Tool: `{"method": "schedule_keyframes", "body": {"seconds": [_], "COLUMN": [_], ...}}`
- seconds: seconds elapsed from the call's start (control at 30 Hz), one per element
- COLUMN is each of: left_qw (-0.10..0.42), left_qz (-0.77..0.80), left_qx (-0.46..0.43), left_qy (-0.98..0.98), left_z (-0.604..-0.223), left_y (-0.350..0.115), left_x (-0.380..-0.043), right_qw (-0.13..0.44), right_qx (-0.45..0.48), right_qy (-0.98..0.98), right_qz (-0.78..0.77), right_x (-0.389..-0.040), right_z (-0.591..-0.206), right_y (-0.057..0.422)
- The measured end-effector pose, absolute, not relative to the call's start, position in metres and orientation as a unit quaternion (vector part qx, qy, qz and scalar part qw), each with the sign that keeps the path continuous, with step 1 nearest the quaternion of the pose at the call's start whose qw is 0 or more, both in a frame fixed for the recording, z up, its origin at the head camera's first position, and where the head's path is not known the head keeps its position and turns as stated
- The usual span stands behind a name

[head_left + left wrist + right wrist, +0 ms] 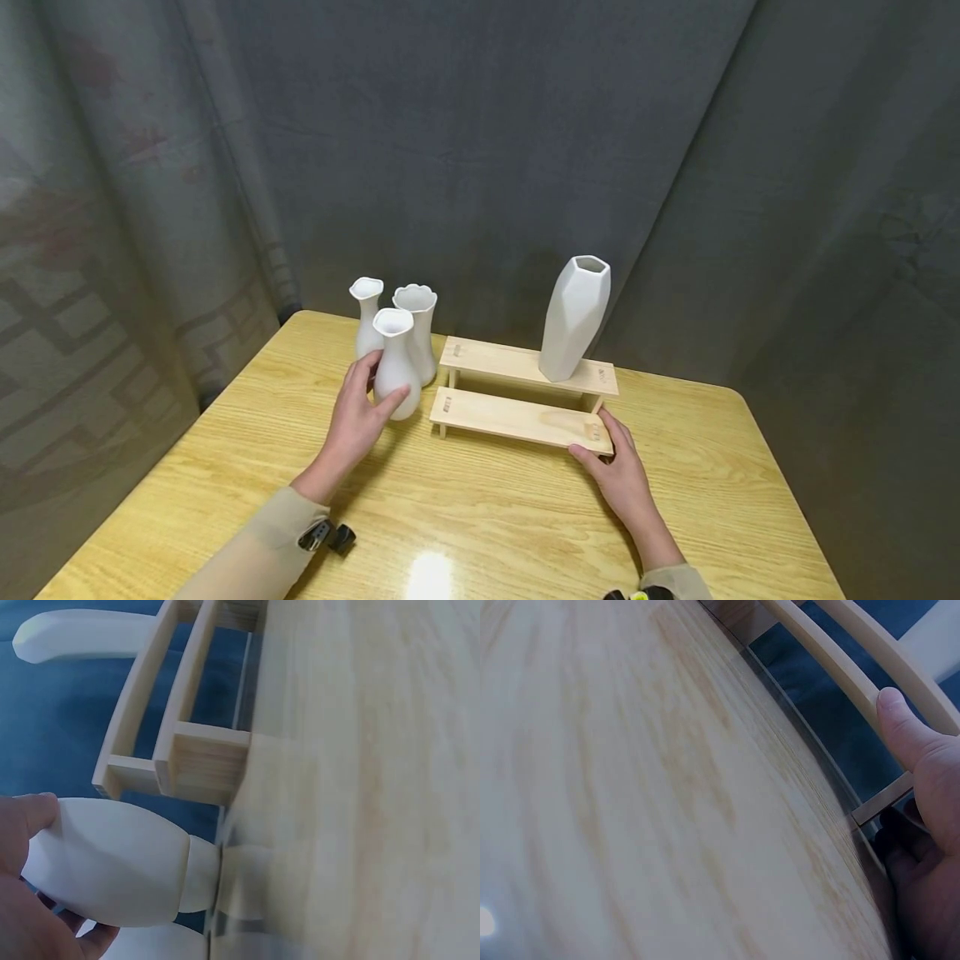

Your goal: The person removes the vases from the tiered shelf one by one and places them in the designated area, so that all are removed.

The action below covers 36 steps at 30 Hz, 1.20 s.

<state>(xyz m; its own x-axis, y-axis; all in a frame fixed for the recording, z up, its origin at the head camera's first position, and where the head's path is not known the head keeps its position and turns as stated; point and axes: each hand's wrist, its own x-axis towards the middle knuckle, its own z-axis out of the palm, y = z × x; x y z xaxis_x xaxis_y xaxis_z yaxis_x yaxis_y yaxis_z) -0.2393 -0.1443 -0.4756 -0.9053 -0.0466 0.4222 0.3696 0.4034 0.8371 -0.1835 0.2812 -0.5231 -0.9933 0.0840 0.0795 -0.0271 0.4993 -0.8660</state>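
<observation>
My left hand [358, 421] grips a white vase [396, 367] with a wavy rim and rounded belly, thumb on its near side and fingers round the far side. In the left wrist view this vase [120, 859] has its base right at the tabletop. My right hand [624, 473] holds the right end of a two-step wooden stand [510, 418], thumb on the lower board's front edge and fingers behind. In the right wrist view the thumb [904, 727] presses against the board's edge. A tall faceted white vase [576, 317] stands upright on the upper step, right of its middle.
Behind the held vase stand two more white vases, one with a slim neck [367, 312] and one with a scalloped rim [422, 333]. They are close to the stand's left end. Grey curtains [480, 167] hang behind the wooden table [480, 508].
</observation>
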Motion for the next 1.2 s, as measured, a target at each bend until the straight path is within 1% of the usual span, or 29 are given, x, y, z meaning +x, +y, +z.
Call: {"method": "schedule_keyframes", "body": {"seconds": [0.17, 0.4, 1.2], "left_qw": [0.186, 0.160, 0.130], "left_qz": [-0.535, -0.545, -0.555], "left_qx": [-0.105, -0.106, -0.133], "left_qy": [-0.817, -0.816, -0.811], "left_z": [-0.482, -0.488, -0.498], "left_y": [-0.146, -0.148, -0.148], "left_x": [-0.241, -0.244, -0.251], "right_qw": [0.056, 0.055, 0.054], "right_qx": [-0.016, -0.018, -0.022], "right_qy": [-0.864, -0.865, -0.865], "right_qz": [0.500, 0.499, 0.498], "right_x": [-0.184, -0.182, -0.182], "right_z": [-0.524, -0.523, -0.521], "right_y": [0.281, 0.280, 0.279]}}
